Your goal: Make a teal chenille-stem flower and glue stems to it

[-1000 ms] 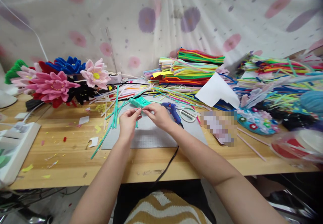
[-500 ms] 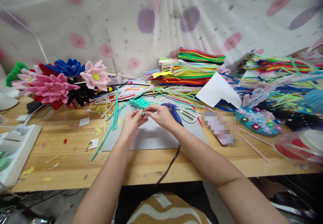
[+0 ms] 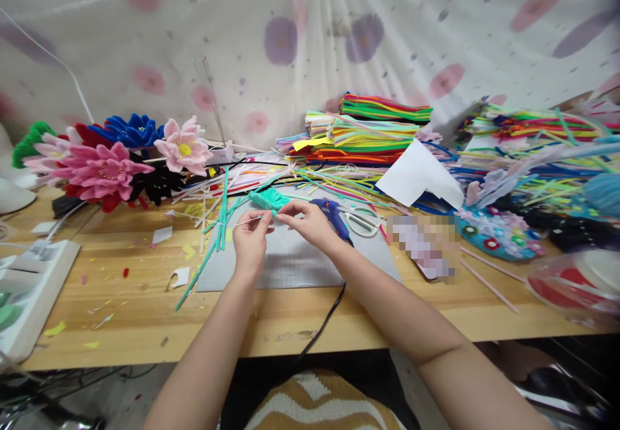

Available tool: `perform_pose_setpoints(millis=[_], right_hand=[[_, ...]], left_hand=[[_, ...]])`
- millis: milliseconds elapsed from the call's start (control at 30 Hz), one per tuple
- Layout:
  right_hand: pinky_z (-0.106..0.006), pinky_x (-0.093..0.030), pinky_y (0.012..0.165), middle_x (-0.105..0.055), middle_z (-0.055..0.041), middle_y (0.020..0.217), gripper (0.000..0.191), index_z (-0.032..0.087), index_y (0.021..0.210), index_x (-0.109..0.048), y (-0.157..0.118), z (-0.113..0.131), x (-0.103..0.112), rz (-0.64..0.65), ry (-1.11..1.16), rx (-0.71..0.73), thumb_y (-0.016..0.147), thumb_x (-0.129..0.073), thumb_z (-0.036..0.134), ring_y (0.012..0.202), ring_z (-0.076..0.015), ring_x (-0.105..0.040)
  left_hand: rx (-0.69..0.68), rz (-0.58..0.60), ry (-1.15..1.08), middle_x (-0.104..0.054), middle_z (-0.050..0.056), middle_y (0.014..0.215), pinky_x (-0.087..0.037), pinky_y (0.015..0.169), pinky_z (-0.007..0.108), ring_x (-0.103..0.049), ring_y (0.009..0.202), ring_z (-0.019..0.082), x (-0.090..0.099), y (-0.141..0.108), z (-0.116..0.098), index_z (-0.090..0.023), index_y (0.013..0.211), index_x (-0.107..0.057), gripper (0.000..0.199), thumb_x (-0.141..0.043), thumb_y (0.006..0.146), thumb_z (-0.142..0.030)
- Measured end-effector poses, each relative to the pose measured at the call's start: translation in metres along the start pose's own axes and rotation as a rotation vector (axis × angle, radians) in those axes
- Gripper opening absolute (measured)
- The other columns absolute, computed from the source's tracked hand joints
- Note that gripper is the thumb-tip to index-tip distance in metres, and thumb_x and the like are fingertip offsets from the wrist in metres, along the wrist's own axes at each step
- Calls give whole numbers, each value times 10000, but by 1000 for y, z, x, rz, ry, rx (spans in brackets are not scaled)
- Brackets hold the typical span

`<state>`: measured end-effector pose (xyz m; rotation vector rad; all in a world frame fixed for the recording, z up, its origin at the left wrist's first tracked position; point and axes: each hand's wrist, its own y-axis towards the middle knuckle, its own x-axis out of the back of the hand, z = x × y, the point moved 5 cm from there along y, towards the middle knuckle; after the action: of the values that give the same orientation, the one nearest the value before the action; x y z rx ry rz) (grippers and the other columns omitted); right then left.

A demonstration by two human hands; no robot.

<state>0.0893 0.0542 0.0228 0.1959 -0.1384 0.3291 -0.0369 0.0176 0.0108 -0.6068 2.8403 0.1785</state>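
Both hands meet over a grey mat (image 3: 290,262). My left hand (image 3: 252,239) is closed in a pinch on a thin pale wire (image 3: 249,221), which stretches off to the left. My right hand (image 3: 307,223) pinches at the narrow near end of a teal, crinkled bundle (image 3: 268,200), whose wider part points away and to the left. A small teal bit shows between the two sets of fingertips. Exactly how the wire meets the bundle is hidden by the fingers. Just right of my right hand lie a blue glue gun (image 3: 334,215) and white-handled scissors (image 3: 362,222).
Teal pipe cleaners (image 3: 223,217) lie left of the mat. Fuzzy flowers (image 3: 106,168) stand at the back left, stacked pipe cleaner bundles (image 3: 372,130) at the back. A white power strip (image 3: 36,301) sits left. A black cord (image 3: 327,320) crosses the front edge.
The pale wire, curved above my left hand before, now runs low and leftward from its fingers. My left hand has turned slightly; my right hand has hardly moved.
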Motion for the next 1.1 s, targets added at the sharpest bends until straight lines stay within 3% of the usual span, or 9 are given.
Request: perform_pose_setpoints(millis=[67, 200, 333, 533, 667, 867, 1100], right_hand=[[-210, -455, 535, -585, 6, 686, 209, 165, 703, -614, 0, -7, -5, 14, 172, -123, 645, -642, 364, 652, -102, -530], [-183, -428, 492, -556, 21, 653, 259, 158, 700, -612, 1, -15, -11, 15, 357, -276, 567, -688, 366, 590, -72, -491], [-174, -403, 483, -577, 18, 675, 251, 156, 708, -612, 5, -21, -10, -27, 397, -278, 550, -690, 336, 589, -66, -497], [-174, -399, 470, -589, 21, 687, 243, 162, 728, -601, 9, -27, -9, -32, 376, -214, 557, -679, 316, 589, -71, -516], [-186, -410, 472, -576, 21, 673, 178, 163, 729, -587, 10, -28, -9, -58, 237, -169, 631, -623, 307, 575, -77, -510], [-242, -441, 678, -589, -3, 753, 38, 168, 677, -586, 10, -18, -2, -194, -322, 22, 682, -578, 205, 682, -100, -522], [-232, -413, 629, -598, -4, 837, 76, 200, 751, -613, 8, -29, -8, -121, -600, 52, 723, -553, 236, 670, -103, -530]], left_hand=[[-32, -14, 26, -623, -4, 703, -405, 520, 162, -537, 620, 84, 1, -1, 2, -175, 668, -596, 161, -695, 618, -291], [49, -20, -12, -599, -9, 682, -361, 476, 157, -500, 591, 75, 2, -1, 10, -174, 692, -612, 174, -699, 616, -304], [150, 4, -74, -608, -10, 719, -362, 482, 157, -513, 609, 71, 0, -1, 13, -181, 747, -632, 225, -708, 603, -336], [416, 32, -279, -632, -42, 727, -349, 450, 122, -506, 522, 18, -7, -3, 26, -200, 777, -624, 187, -696, 635, -298], [512, 21, -391, -614, -52, 675, -339, 414, 94, -471, 470, 0, -13, -5, 35, -197, 768, -605, 85, -634, 718, -259], [741, -13, -552, -586, -24, 623, -347, 377, 82, -462, 443, 7, -18, -20, 40, -169, 787, -611, 159, -497, 838, -268], [949, 0, -623, -588, -5, 620, -380, 384, 103, -503, 471, 38, -19, -38, 47, -179, 768, -612, 238, -423, 871, -279]])
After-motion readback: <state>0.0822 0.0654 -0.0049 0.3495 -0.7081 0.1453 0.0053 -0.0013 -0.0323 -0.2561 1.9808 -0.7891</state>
